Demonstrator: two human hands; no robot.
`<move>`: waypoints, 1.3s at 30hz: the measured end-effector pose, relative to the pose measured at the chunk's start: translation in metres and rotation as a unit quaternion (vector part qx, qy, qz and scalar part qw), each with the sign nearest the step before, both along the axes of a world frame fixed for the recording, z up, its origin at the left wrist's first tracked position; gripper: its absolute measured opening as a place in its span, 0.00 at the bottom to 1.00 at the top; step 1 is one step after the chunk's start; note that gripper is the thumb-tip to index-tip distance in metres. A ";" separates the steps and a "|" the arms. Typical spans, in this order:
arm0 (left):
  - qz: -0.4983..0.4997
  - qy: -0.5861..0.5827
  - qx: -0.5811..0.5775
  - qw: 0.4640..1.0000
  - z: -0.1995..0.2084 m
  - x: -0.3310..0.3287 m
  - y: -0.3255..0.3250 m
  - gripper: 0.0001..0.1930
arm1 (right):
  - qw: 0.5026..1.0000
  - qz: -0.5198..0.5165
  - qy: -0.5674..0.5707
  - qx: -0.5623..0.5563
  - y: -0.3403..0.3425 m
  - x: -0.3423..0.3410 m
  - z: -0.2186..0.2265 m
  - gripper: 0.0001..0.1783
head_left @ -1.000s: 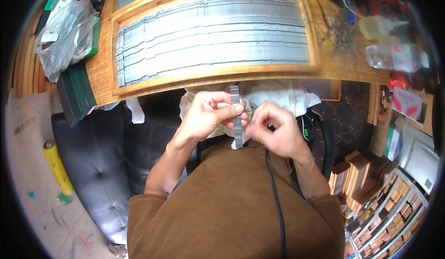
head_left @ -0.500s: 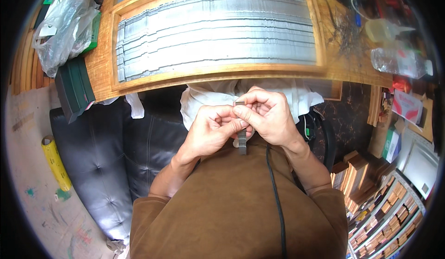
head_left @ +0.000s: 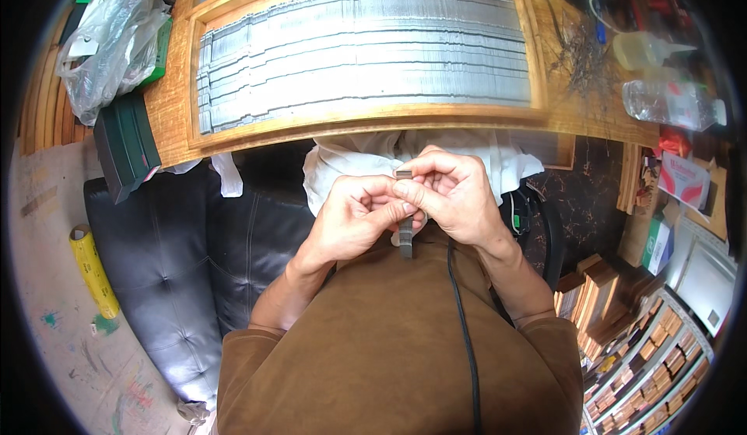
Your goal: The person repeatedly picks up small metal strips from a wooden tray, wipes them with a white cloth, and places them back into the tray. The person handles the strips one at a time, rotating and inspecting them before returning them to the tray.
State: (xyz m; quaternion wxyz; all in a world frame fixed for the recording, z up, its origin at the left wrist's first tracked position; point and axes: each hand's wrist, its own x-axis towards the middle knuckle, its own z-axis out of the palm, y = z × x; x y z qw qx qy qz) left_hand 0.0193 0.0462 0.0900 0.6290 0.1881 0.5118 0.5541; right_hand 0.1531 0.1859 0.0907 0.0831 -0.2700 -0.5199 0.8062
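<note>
Between the fingertips of both hands, close to my body, is a narrow dark-grey stack of thin flat pieces (head_left: 406, 244). Its upper end shows above the fingers and its lower end hangs below them. My left hand (head_left: 354, 213) pinches it from the left with thumb and fingers. My right hand (head_left: 459, 201) closes on it from the right, thumb across the front. The stack's middle is hidden by the fingers. Beyond the hands, a wood-framed tray (head_left: 373, 119) holds several rows of thin silvery-grey pieces (head_left: 358, 57) packed tightly side by side.
White cloth (head_left: 331, 166) lies under the hands. A wooden table (head_left: 167, 116) bears the tray, a plastic bag (head_left: 117, 46), a dark green box (head_left: 126, 147), a heap of thin dark scraps (head_left: 582, 61) and clear bottles (head_left: 665, 103). A black padded seat (head_left: 167, 279) is left; a rack of wooden blocks (head_left: 650, 365) right.
</note>
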 end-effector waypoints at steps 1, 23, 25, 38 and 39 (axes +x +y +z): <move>-0.001 0.005 0.000 1.000 0.000 0.000 0.000 0.08 | 1.000 0.001 0.000 0.002 0.000 0.000 0.000 0.08; -0.001 -0.007 -0.029 1.000 0.005 0.001 0.002 0.08 | 1.000 -0.021 -0.002 0.001 -0.001 -0.001 0.005 0.08; 0.002 -0.008 -0.026 1.000 0.005 0.001 0.002 0.08 | 1.000 -0.017 -0.004 0.005 0.000 -0.001 0.005 0.07; 0.006 -0.002 -0.028 1.000 0.007 0.000 0.005 0.08 | 0.999 -0.032 -0.004 0.002 -0.001 0.000 0.006 0.07; 0.005 0.000 -0.025 1.000 0.006 0.000 0.005 0.08 | 0.999 -0.037 0.001 0.001 -0.001 0.000 0.005 0.07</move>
